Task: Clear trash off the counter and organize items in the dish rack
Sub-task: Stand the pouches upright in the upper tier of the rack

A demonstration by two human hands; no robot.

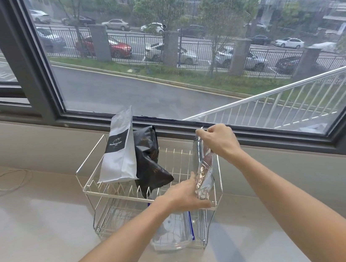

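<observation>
Over the dish rack (100,185), both hands (185,196) grip (top, bottom) a foil bag (203,170).

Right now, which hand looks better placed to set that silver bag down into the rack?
Probably the left hand: it grips the silver bag's lower end, low inside the rack. The right hand only pinches the top, higher up, so it mainly steadies.

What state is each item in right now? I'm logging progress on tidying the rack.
White coffee bag: upright in the dish rack's back left.
Black bag: crumpled, leaning beside the white one.
Silver foil bag: held upright over the rack by both hands.
Left hand: gripping the foil bag's bottom.
Right hand: pinching its top.
Dish rack: standing on the counter.
Clear container: lying in the rack's lower front.
</observation>
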